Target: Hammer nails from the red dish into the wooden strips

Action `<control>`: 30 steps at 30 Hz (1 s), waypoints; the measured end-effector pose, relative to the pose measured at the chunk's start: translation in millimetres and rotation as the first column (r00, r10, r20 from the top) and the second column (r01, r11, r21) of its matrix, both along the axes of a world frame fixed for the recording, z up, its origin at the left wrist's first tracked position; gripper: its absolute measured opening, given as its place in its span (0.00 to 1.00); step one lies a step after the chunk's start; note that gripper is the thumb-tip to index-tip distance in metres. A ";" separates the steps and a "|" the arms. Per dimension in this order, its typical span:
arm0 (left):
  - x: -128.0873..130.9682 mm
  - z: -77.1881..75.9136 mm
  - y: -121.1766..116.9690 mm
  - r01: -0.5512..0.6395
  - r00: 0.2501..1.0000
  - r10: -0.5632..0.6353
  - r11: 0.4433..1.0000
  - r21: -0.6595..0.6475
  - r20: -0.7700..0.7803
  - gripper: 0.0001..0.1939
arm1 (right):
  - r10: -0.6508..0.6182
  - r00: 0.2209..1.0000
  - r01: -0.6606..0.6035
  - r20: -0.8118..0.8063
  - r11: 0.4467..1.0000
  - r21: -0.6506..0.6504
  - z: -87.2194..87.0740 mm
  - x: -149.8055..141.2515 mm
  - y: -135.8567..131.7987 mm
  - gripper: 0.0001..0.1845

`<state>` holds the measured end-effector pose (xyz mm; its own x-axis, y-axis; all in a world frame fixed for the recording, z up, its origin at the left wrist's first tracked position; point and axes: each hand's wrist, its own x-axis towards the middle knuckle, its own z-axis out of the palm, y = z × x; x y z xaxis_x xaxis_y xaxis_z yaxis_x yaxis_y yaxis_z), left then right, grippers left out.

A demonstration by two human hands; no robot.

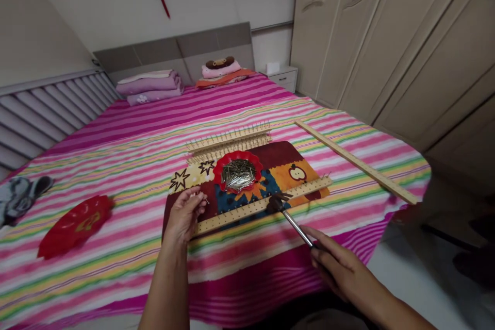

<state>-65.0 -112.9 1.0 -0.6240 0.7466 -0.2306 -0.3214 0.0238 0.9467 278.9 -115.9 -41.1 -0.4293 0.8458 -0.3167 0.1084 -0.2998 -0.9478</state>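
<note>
My right hand [336, 255] is closed round the dark grip of a claw hammer [296, 224]. The hammer's dark head lies over a pale wooden strip [232, 216] with a row of small dots or holes along it. A few nails stick up near the strip's right end. My left hand [188, 211] is closed in a pinch on a nail [207, 200], above the strip's left end. Just beyond stands a red scalloped dish [255, 162] full of loose nails [237, 174]. Dish and strip rest on a patterned mat [270, 154].
Behind the dish are wooden strips [232, 139] bristling with nails. A bare long strip [356, 160] lies at the right. On the left are a red scalloped lid [77, 227] and grey cloth [23, 196]. Folded bedding [150, 85] sits at the bed's far end, a wardrobe [348, 36] beyond.
</note>
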 end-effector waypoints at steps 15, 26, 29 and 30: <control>-2.9 -42.4 -53.2 -0.183 0.960 0.152 0.977 -0.112 -0.236 0.21 | 0.099 0.992 -0.094 0.084 0.994 -0.061 13.7 -4.5 -4.3 0.43; 16.3 -42.8 -38.7 -0.140 0.968 0.110 0.983 -0.122 -0.224 0.23 | 0.112 0.991 -0.105 0.069 0.990 -0.093 12.9 -8.0 -4.3 0.42; 15.2 -48.5 -38.6 -0.151 0.953 0.100 0.975 -0.162 -0.286 0.21 | 0.125 0.990 -0.119 0.072 0.990 -0.077 10.6 -8.4 -3.1 0.42; 14.7 -50.6 -38.9 -0.152 0.949 0.095 0.973 -0.173 -0.301 0.21 | 0.127 0.989 -0.121 0.075 0.990 -0.072 10.2 -9.0 -3.0 0.42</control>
<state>-50.3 -151.9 -49.6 -0.7694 0.6191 -0.1575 -0.0468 0.1913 0.9804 270.0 -118.9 -30.9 -0.5010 0.7632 -0.4081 0.2224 -0.3422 -0.9129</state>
